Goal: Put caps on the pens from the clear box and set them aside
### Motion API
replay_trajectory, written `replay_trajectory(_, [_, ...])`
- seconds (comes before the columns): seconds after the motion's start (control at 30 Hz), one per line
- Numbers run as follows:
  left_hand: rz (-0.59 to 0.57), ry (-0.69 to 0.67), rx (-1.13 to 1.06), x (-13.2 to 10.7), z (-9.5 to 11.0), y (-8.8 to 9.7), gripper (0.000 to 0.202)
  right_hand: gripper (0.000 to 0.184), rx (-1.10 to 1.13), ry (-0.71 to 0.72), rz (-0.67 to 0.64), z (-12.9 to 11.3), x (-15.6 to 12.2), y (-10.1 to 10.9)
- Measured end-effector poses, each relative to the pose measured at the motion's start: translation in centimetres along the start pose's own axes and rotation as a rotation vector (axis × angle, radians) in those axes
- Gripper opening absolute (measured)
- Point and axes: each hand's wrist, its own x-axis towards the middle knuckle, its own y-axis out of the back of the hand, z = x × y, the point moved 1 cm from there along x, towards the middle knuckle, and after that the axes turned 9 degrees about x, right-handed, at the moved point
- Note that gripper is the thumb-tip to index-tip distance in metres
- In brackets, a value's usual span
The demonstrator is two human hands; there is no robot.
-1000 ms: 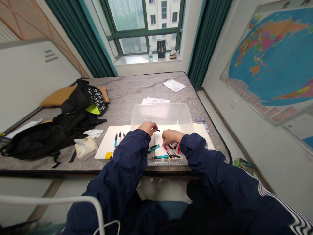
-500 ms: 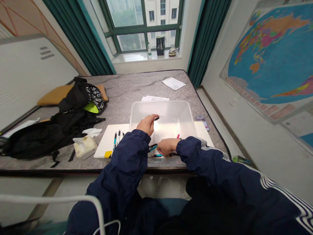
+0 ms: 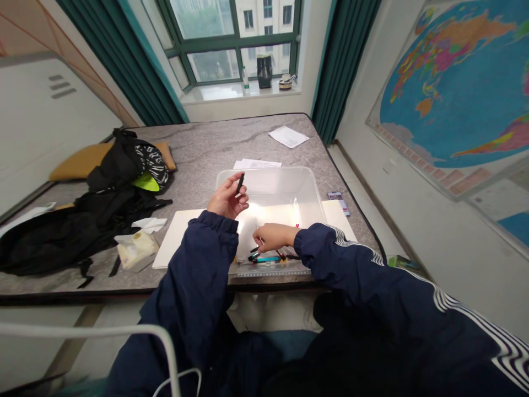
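A black pen-like piece (image 3: 240, 183) stands tilted near the middle of the frame, pinched between the thumb and fingers of the left hand (image 3: 227, 197) over the clear plastic box (image 3: 285, 184). Below centre, the right hand (image 3: 273, 236) reaches into the box, its fingers bent down narrowly beside a teal pen (image 3: 270, 259); whether they grip anything cannot be told. A light, steady pinch should suit the piece, and lifting by the barrel should avoid snagging neighbouring pens. A cream board (image 3: 176, 234) lies beneath.
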Motion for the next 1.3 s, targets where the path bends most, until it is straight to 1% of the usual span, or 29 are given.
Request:
replay_trajectory(0.1, [0.021, 0.026, -0.027, 0.3, -0.1, 0.5, 0.039, 0.024, 0.002, 0.020, 0.139, -0.1, 0.2, 0.0])
replay_trajectory(0.13, [0.004, 0.044, -0.028, 0.3, -0.2, 0.4, 0.040, 0.023, -0.004, 0.051, 0.161, -0.3, 0.3, -0.3])
replay_trajectory(0.2, [-0.016, 0.082, -0.013, 0.3, -0.6, -0.2, 0.040, 0.024, -0.025, 0.161, 0.175, -1.0, 0.6, -1.3])
replay_trajectory(0.27, [0.040, 0.083, 0.041, 0.3, -1.1, -0.8, 0.040, 0.026, -0.081, 0.323, 0.160, -1.7, 1.1, -2.4])
replay_trajectory(0.33, [0.134, 0.023, 0.136, 0.3, -1.5, -1.2, 0.038, 0.023, -0.177, 0.470, 0.148, -2.1, 1.7, -3.4])
replay_trajectory(0.4, [0.203, -0.057, 0.238, 0.3, -1.8, -1.4, 0.035, 0.017, -0.251, 0.546, 0.158, -2.0, 2.4, -4.0])
replay_trajectory(0.47, [0.239, -0.101, 0.309, 0.3, -2.1, -1.4, 0.032, 0.014, -0.282, 0.564, 0.173, -1.7, 2.8, -4.4])
replay_trajectory(0.53, [0.257, -0.107, 0.344, 0.4, -2.2, -1.4, 0.031, 0.013, -0.299, 0.566, 0.177, -1.3, 2.9, -4.6])
replay_trajectory(0.67, [0.255, -0.102, 0.337, 0.6, -2.1, -1.5, 0.035, 0.015, -0.373, 0.583, 0.202, -1.3, 2.4, -4.7])
replay_trajectory(0.77, [0.253, -0.089, 0.337, 0.7, -2.1, -1.4, 0.033, 0.015, -0.413, 0.611, 0.230, -1.5, 2.1, -4.5])
replay_trajectory(0.9, [0.221, -0.067, 0.347, 0.9, -2.4, -1.2, 0.029, 0.016, -0.427, 0.596, 0.230, -1.7, 2.1, -4.4])
replay_trajectory(1.03, [0.173, -0.072, 0.298, 0.8, -2.5, -1.3, 0.027, 0.018, -0.436, 0.596, 0.235, -1.7, 2.3, -4.8])
replay_trajectory(1.13, [0.156, -0.072, 0.256, 0.6, -2.6, -1.6, 0.025, 0.019, -0.441, 0.607, 0.212, -1.7, 2.4, -5.2])
replay_trajectory(1.23, [0.147, -0.064, 0.224, 0.5, -2.6, -1.8, 0.026, 0.018, -0.409, 0.589, 0.186, -1.5, 2.7, -5.4])
replay_trajectory(1.3, [0.147, -0.054, 0.206, 0.5, -2.6, -1.9, 0.027, 0.018, -0.371, 0.565, 0.199, -1.3, 2.9, -5.2])
